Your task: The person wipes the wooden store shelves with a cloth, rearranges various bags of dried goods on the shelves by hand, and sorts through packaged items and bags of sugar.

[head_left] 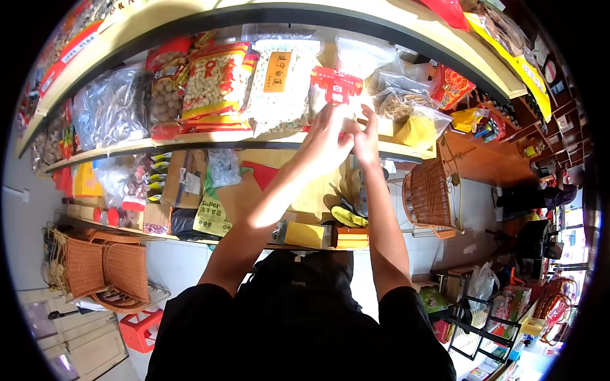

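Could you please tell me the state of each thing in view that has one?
Left hand: fingers at the packet, grip unclear
Right hand: fingers bent, beside the left hand
Red-and-white packet: on the upper shelf, partly hidden; open or sealed unclear
White bag with orange label: filled
Red-trimmed nut bag: filled
Green "super" packet: on the lower shelf
Wicker chair: unoccupied

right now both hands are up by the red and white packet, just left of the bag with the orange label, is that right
Not quite: the head view shows the red and white packet just right of the bag with the orange label. The left hand and right hand are indeed by it.
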Motion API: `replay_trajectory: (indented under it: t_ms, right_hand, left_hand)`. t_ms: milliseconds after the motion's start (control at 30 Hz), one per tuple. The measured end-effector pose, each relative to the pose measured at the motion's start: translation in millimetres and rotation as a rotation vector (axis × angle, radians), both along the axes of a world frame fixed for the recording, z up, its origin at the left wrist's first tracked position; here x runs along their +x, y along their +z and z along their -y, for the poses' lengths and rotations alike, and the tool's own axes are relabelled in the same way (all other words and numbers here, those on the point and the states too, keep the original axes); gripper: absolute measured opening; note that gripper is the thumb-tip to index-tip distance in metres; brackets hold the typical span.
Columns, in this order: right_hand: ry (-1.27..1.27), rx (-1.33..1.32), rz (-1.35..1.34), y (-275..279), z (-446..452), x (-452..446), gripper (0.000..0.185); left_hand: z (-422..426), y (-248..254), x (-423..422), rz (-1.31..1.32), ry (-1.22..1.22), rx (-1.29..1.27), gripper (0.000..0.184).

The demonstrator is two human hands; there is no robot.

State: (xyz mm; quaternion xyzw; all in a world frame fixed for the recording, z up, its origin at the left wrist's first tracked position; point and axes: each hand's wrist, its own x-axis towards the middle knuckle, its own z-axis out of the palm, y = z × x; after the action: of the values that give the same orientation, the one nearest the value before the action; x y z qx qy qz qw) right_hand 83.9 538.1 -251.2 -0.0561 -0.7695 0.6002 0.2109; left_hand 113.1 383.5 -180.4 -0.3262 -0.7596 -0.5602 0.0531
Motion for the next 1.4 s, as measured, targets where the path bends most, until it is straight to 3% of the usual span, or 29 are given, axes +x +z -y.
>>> replay_trajectory:
  t_ms: [33, 100, 133, 233, 367, 467, 567, 600, 633, 733, 833, 900, 967, 1033, 1100, 1167, 1233, 1300, 1367, 1400]
  right_hand:
    - [-0.005, -0.049, 0.019, -10, 4, -11, 0.054]
    - [-0.040, 0.122, -0.012, -17, 11, -15, 0.052]
    - [-0.135, 0.333, -0.051, -12, 18, -6, 0.048]
    - [-0.046, 0.144, -0.053, -18, 12, -10, 0.049]
    - [-0.083, 0.243, -0.042, -21, 11, -8, 0.052]
    - [0.095, -0.131, -0.087, -35, 6, -18, 0.054]
    - [0.101, -0.243, -0.151, -9, 6, 5, 0.055]
    - [0.077, -0.159, -0.193, -5, 3, 11, 0.056]
    - [0.071, -0.156, -0.197, -2, 0, 17, 0.056]
    - [0.117, -0.264, -0.204, 9, -2, 43, 0.058]
    - [0.052, -0.324, -0.261, 20, -2, 76, 0.057]
    - [0.011, -0.400, -0.286, 26, -4, 100, 0.059]
    - [0.068, -0.511, -0.264, 40, -4, 128, 0.059]
    - [0.127, -0.566, -0.253, 35, -9, 148, 0.059]
    - [0.215, -0.552, -0.223, 33, -14, 166, 0.060]
    - [0.245, -0.556, -0.193, 30, -11, 180, 0.062]
    - [0.281, -0.567, -0.111, 26, -2, 193, 0.064]
    - [0.317, -0.565, 0.035, 11, 7, 201, 0.057]
    - [0.325, -0.639, 0.286, -28, 8, 211, 0.051]
    - [0.369, -0.633, 0.389, -59, 5, 215, 0.046]
  left_hand:
    - [-5, -4, -11, -0.013, 0.137, -0.143, 0.056]
    - [-18, -10, -23, -0.030, 0.271, -0.286, 0.056]
    - [-25, -11, -25, -0.013, 0.357, -0.415, 0.059]
    - [-33, -9, -30, 0.006, 0.432, -0.585, 0.069]
    - [-35, -9, -36, 0.111, 0.463, -0.523, 0.074]
    - [-33, -12, -48, 0.109, 0.551, -0.126, 0.067]
    - [-33, -27, -68, 0.279, 0.376, 0.198, 0.068]
    - [-34, -32, -67, 0.277, 0.367, 0.199, 0.068]
    - [-35, -36, -68, 0.338, 0.368, 0.212, 0.055]
    - [-34, -34, -58, 0.426, 0.279, 0.338, 0.038]
    - [-28, -22, -23, 0.472, 0.211, 0.495, 0.038]
    - [-20, -5, 1, 0.695, 0.083, 0.572, 0.064]
    - [-15, -15, 8, 0.713, 0.066, 0.581, 0.056]
    - [-3, -11, 28, 0.860, -0.176, 0.497, 0.040]
    - [1, -23, 47, 0.849, -0.232, 0.668, 0.030]
    - [16, -34, 63, 0.852, -0.227, 0.589, 0.027]
    - [23, -56, 78, 0.873, -0.265, 0.667, 0.032]
    - [35, -82, 93, 0.972, -0.243, 0.669, 0.034]
    - [44, -81, 108, 1.008, -0.009, 0.402, 0.037]
    - [49, -102, 111, 0.951, -0.016, 0.400, 0.037]
